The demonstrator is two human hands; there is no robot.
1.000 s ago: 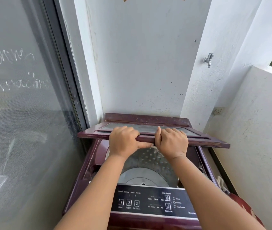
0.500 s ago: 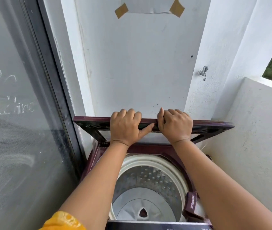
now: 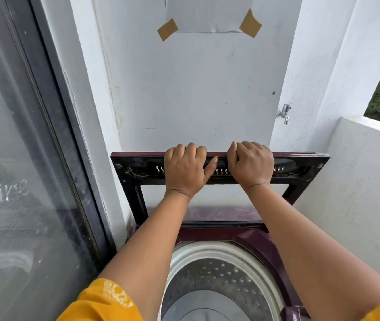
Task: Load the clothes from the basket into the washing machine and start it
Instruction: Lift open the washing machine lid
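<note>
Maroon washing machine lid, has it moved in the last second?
Yes. The maroon glass-panelled lid swung up and back toward the white wall, clear of the white-rimmed steel drum it half covered; the left hand and right hand grip its top edge.

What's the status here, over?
Left hand and right hand grip the lid by its top edge. Lid folded up, drum open, no clothes visible inside. Nothing blocking.

left grip (image 3: 185, 170): curled, clasping | right grip (image 3: 250, 164): same | both arms (image 3: 142, 246) outstretched forward
</note>
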